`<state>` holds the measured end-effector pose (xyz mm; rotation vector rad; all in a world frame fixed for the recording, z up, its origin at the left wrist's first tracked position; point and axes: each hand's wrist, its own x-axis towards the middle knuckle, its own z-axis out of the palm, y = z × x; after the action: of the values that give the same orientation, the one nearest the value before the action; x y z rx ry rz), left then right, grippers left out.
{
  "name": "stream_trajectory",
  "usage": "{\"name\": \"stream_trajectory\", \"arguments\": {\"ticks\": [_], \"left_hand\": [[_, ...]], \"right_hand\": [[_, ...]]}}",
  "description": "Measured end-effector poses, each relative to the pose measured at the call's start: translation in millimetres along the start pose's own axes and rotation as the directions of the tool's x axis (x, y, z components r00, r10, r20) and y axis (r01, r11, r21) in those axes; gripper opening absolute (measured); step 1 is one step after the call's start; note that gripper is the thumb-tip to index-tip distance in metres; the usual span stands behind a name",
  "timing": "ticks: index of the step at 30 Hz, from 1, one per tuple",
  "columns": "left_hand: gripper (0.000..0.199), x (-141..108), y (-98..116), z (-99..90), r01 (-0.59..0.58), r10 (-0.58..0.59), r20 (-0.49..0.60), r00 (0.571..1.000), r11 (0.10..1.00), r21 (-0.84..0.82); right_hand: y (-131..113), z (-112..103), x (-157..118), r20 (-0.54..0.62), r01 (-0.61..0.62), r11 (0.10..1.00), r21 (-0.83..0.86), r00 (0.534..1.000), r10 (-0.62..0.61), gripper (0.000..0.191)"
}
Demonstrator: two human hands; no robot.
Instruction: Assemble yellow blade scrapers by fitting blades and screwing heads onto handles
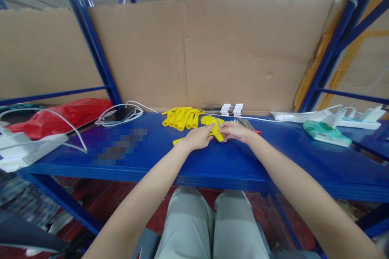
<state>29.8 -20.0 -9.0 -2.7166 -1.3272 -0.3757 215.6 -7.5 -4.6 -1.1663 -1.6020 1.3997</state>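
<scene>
My left hand (198, 137) is closed round a yellow plastic scraper (216, 134); the handle end sticks out to the left below the wrist. My right hand (234, 130) pinches a thin grey metal blade (225, 139) at the scraper's wide head; whether it is seated there cannot be made out. Just behind my hands lie several yellow scraper heads (208, 119). To their left is a pile of yellow handles (181, 118) with round, hollow ends. Beside my right hand are some grey metal strips (245, 124) and a red-ended tool (257, 132), partly covered by the hand.
White-wrapped packets (232, 109) lie against the cardboard panel (227, 56). A coiled white cable (133, 110) and red bag (63, 117) are left. At right lie a green-and-white packet (326, 133) and power strip (358, 123). Blue shelf posts (91, 44) flank the blue tabletop (237, 166).
</scene>
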Motion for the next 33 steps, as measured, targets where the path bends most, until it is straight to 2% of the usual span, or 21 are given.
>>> {"name": "stream_trajectory", "arguments": {"ticks": [10, 20, 26, 33], "left_hand": [[0.05, 1, 1, -2.1, 0.049, -0.049, -0.011, 0.999, 0.999, -0.003], [0.05, -2, 8, -7.9, 0.053, -0.051, -0.019, 0.999, 0.993, 0.108], [0.051, -2, 10, -7.3, 0.048, -0.043, -0.037, 0.998, 0.988, 0.147], [0.052, -3, 7, -6.8, 0.058, -0.052, -0.055, 0.997, 0.992, 0.11]], "right_hand": [[-7, -4, -3, -0.035, -0.005, 1.0, 0.002, 0.999, 0.005, 0.007], [-8, -8, -4, -0.058, 0.016, 1.0, 0.013, 0.998, -0.015, 0.011], [-8, 1, -6, 0.073, -0.005, 1.0, 0.016, 0.997, 0.004, 0.007], [-6, 5, -1, 0.088, 0.05, 0.998, 0.034, 0.995, -0.053, 0.005]]}}
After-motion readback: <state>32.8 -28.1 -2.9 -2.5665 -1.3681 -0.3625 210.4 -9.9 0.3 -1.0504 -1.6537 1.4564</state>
